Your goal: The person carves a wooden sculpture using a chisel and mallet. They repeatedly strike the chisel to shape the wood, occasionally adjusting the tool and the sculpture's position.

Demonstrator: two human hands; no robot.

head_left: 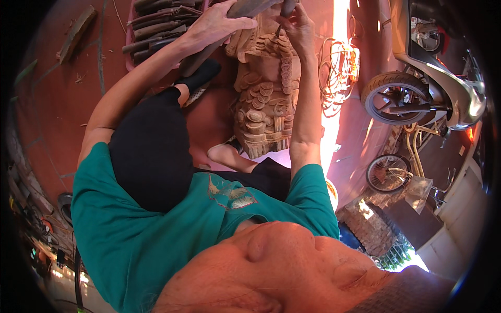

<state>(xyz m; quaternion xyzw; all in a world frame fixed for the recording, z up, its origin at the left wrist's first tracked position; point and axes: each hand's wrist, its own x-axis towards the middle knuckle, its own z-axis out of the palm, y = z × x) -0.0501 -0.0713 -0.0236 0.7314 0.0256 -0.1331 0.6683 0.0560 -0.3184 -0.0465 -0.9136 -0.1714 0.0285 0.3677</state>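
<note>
My left hand [216, 25] is closed around a long, dark wooden club [250, 7], its thumb lying along the wood. The thick end of the club reaches the upper edge of the view. Close to that end, my right hand [298, 26] pinches a chisel [287, 8] with its fingers. The chisel stands nearly upright, its blade pointing down at a carved wooden figure [261, 99]. Whether the tip touches the wood I cannot tell. The figure, covered in scrolls and scale-like relief, lies lengthwise between my legs.
A pink-red crate [129, 49] full of several dark-handled tools stands at the upper left. A wood offcut [77, 34] lies on the red tiled floor [57, 104]. Tangled cable [334, 78] sits in sunlight to the right. Beyond are a motorbike [443, 86] and a bicycle [391, 172].
</note>
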